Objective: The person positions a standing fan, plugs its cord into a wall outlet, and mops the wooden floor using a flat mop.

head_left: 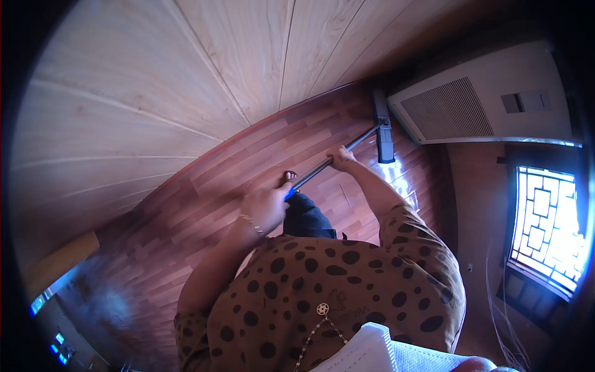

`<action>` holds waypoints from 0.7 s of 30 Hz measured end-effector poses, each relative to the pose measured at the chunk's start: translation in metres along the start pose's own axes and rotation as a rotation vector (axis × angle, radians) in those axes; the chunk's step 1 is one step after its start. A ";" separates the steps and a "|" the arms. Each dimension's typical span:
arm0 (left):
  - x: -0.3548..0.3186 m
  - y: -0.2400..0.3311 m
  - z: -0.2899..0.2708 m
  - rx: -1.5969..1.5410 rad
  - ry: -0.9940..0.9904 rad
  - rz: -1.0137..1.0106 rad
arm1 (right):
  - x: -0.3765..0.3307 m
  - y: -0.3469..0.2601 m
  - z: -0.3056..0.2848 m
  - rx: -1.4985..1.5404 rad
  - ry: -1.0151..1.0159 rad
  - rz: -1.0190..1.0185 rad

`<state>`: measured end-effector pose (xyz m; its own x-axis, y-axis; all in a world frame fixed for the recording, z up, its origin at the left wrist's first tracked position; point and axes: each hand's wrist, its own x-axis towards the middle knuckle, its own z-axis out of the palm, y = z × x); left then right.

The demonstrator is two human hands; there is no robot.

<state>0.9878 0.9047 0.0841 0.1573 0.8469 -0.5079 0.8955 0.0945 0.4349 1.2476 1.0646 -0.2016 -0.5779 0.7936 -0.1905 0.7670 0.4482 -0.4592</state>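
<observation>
A flat mop with a long grey pole (313, 172) slants across the view from lower left to upper right. My left hand (265, 208), with a bracelet at its wrist, is closed around the pole's near end by a blue part (289, 194). Farther along, my right hand (341, 159) wraps the pole too. The long dark mop head (385, 144) lies flat on the wooden floor (248, 164), close to the base of a pale floor-standing air conditioner (446, 111). The underside of the mop head is hidden.
Pale wood-panelled wall (204, 74) runs along the far and left side. A bright lattice window (545, 229) is at right, with thin cables (496, 310) hanging near it. Light glares off the floor beside the mop head. My sandalled foot (290, 177) is under the pole.
</observation>
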 end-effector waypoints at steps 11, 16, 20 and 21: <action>-0.160 -0.078 -0.165 -0.379 -0.029 -0.614 | 0.036 -0.278 -0.020 0.313 -0.516 -0.346; -0.125 -0.057 -0.180 -0.371 -0.013 -0.600 | 0.059 -0.251 -0.046 0.284 -0.555 -0.327; -0.065 -0.058 -0.145 -0.296 0.023 -0.266 | 0.069 -0.179 -0.058 0.286 -0.545 -0.156; -0.049 -0.058 -0.138 -0.283 -0.069 -0.326 | 0.069 -0.172 -0.088 0.282 -0.568 -0.031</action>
<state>0.8705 0.9302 0.1862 -0.0788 0.7127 -0.6970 0.7548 0.4994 0.4253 1.1004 1.0786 -0.0592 -0.7162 0.4049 -0.5684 0.6890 0.2804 -0.6684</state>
